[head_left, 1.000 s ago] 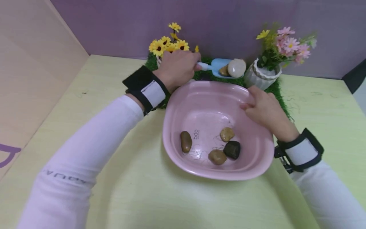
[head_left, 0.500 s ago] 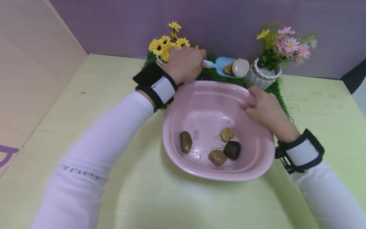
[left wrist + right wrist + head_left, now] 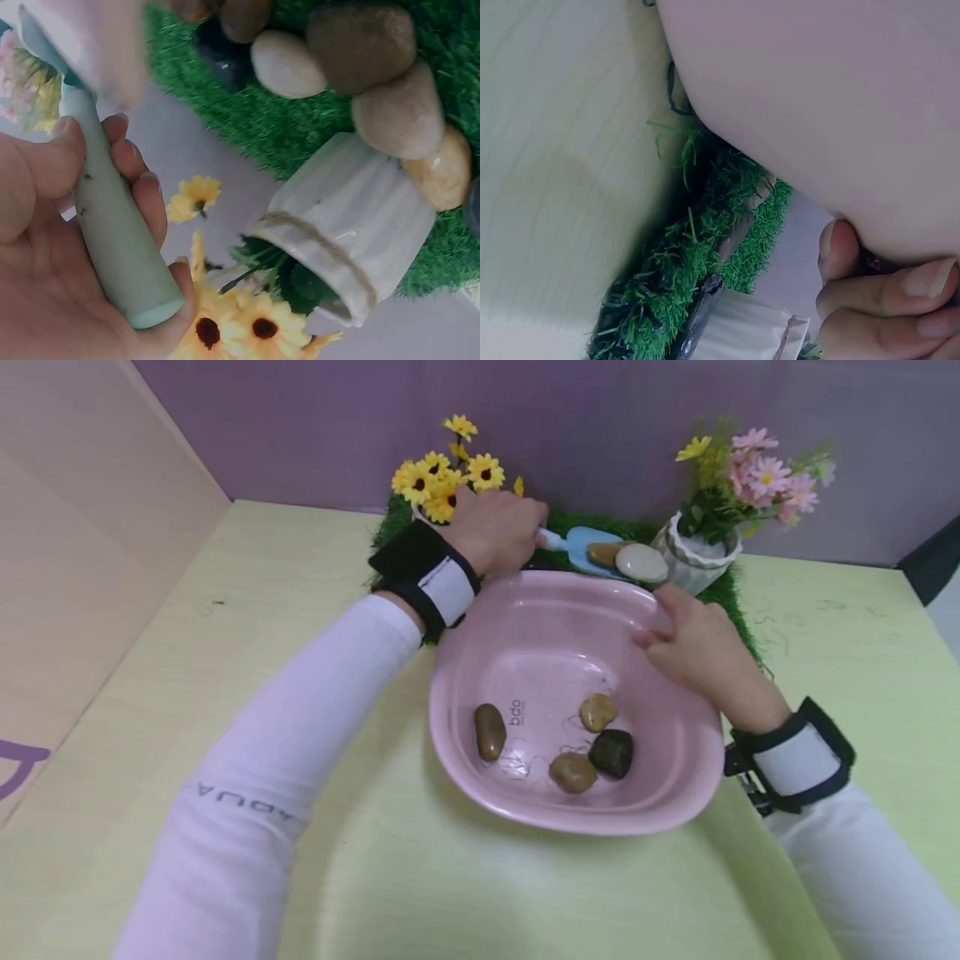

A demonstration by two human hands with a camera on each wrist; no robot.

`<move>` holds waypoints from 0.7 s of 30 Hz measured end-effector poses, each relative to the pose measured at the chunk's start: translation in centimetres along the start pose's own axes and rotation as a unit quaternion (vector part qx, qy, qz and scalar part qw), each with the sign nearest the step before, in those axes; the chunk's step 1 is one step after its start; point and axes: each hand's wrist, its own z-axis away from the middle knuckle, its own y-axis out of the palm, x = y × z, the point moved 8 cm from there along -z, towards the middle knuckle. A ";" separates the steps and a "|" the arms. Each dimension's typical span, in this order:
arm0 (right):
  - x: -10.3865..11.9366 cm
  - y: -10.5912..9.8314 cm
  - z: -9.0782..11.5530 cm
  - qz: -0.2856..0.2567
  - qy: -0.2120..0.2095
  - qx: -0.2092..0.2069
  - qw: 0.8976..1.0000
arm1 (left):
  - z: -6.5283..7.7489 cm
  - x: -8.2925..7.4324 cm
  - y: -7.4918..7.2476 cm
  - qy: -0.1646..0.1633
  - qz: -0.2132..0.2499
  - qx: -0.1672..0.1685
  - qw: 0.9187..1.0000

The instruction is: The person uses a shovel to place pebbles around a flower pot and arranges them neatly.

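My left hand [image 3: 498, 531] grips the pale handle of a small light-blue hand shovel [image 3: 581, 545] behind the basin's far rim. In the left wrist view, curled fingers and thumb wrap that handle [image 3: 124, 217]. A brown stone [image 3: 602, 554] lies on the blade, and a white stone [image 3: 642, 563] sits at its tip. With my right hand [image 3: 697, 647] I hold the right far rim of a pink basin [image 3: 510, 810]. Inside are a long brown stone [image 3: 491, 732], a tan stone [image 3: 597, 712], a black stone [image 3: 612, 753] and another brown stone [image 3: 573, 772].
Behind the basin lies artificial grass [image 3: 742, 627] with more stones [image 3: 360, 45] on it. A white pot [image 3: 693, 556] of pink flowers [image 3: 768, 481] stands at right. Yellow flowers [image 3: 438, 485] rise from another white pot [image 3: 352, 217] by my left hand. A purple wall [image 3: 600, 427] stands behind.
My left hand has moved right with the shovel, and its blade now slopes further down to the right. The white stone has shifted right and down. My right hand and the basin barely moved.
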 end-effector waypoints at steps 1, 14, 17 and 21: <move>0.0 0.0 0.0 0.001 0.000 0.000 1.000 | 0.0 0.0 0.2 0.000 0.001 0.008 1.000; 0.2 -0.1 0.1 -0.005 0.000 0.001 1.000 | 0.0 -0.2 0.2 0.010 -0.012 0.005 1.000; 0.2 0.0 0.2 -0.004 0.000 0.002 1.000 | 0.1 -0.3 0.0 0.011 -0.022 -0.005 1.000; 0.1 0.1 0.2 -0.006 0.005 0.007 1.000 | 0.0 -0.6 -0.2 0.014 -0.033 -0.015 0.999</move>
